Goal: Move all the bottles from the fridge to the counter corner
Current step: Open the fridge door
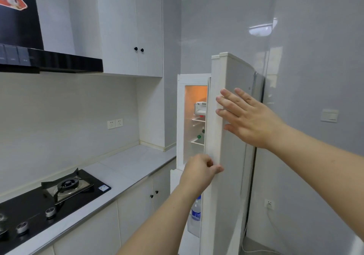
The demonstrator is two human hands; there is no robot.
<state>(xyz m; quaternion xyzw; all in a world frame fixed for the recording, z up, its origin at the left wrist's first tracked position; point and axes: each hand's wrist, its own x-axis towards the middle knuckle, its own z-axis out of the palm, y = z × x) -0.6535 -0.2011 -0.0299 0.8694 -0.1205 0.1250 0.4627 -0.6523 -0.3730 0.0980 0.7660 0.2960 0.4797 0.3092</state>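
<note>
The white fridge (180,116) stands at the end of the counter with its door (232,156) partly swung out toward me. My left hand (201,169) grips the door's front edge, fingers curled round it. My right hand (244,116) lies flat on the door's outer face with fingers straight. Through the gap the lit inside shows shelves and two green bottle caps (199,136). A clear bottle with a blue cap and blue label (196,212) stands in the lower door rack. The counter corner (145,152) beside the fridge is grey.
A black gas hob (49,197) with knobs sits on the counter at the left, under a black range hood (51,61). White wall cabinets (136,28) hang above, base cabinets (137,201) below. A wall socket (115,123) is on the backsplash. A cable runs from a low socket (269,204) right of the fridge.
</note>
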